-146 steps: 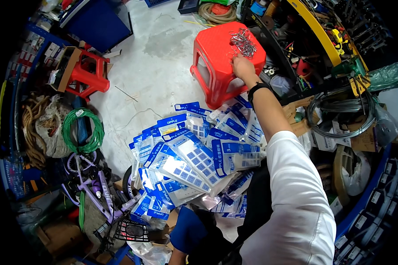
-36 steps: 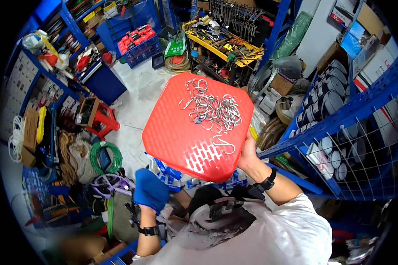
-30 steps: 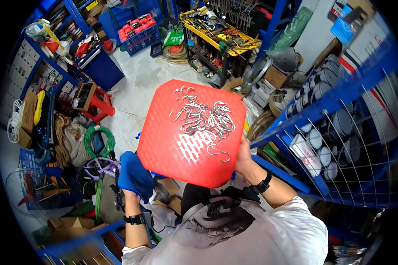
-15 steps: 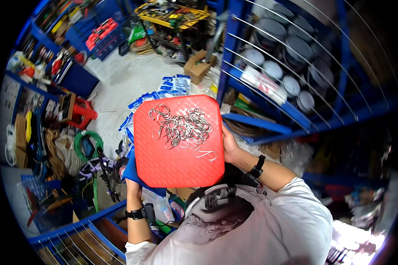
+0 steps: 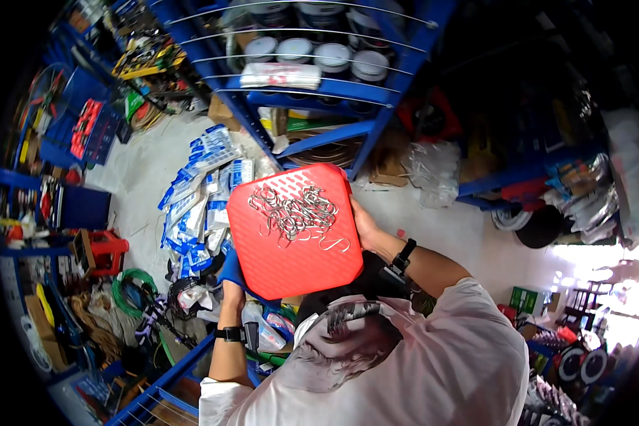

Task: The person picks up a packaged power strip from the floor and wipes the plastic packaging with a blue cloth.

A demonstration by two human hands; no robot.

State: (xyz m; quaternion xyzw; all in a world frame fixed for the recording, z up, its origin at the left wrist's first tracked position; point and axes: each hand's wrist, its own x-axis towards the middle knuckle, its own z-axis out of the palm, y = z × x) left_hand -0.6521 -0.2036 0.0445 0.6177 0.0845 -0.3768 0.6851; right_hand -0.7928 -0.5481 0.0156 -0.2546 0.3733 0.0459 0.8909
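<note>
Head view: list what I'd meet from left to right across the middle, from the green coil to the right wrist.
Green coil → blue-and-white packets → red stool bearing metal hooks → right hand → black wristband.

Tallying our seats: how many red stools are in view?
2. The held stool, bearing metal hooks, is between the left hand and right hand; a second stool stands farther off, toward the left. More may be hidden.

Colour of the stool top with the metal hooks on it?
Red stool top; it shows best in the head view.
</note>
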